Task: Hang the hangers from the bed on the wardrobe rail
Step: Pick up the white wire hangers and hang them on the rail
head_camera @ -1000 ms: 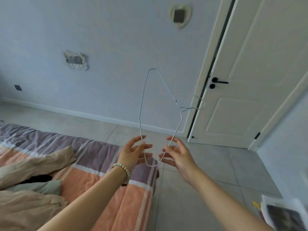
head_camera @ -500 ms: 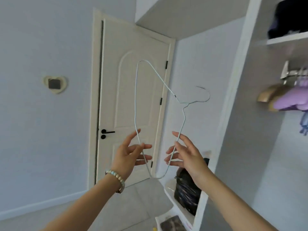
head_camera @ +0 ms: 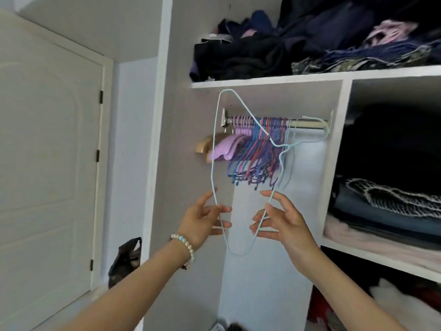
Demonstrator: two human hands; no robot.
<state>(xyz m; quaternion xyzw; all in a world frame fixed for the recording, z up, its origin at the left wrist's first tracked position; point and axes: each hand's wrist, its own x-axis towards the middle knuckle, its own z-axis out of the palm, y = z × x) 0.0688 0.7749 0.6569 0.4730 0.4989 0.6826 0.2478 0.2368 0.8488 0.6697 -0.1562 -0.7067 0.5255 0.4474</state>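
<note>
I hold a thin pale-blue wire hanger (head_camera: pixel 215 149) up on its side in front of the wardrobe. My left hand (head_camera: pixel 202 219) pinches one long side, my right hand (head_camera: pixel 279 218) pinches the other. Its hook (head_camera: pixel 310 119) points right and reaches the metal rail (head_camera: pixel 307 123); whether it rests on it I cannot tell. On the rail's left part hang several purple, blue and pink hangers (head_camera: pixel 255 149) packed together, with wooden ones (head_camera: pixel 205 146) at the far left.
The shelf (head_camera: pixel 262 81) above the rail carries heaped dark clothes. Folded clothes fill the compartments at right (head_camera: pixel 381 204). A white door (head_camera: pixel 47 163) stands at left, with a dark bag (head_camera: pixel 125 261) on the floor beside the wardrobe's side panel.
My view has swung right from the bed, past the door, to the wardrobe. Both hands kept hold of the hanger, and its hook now sits by the rail.
</note>
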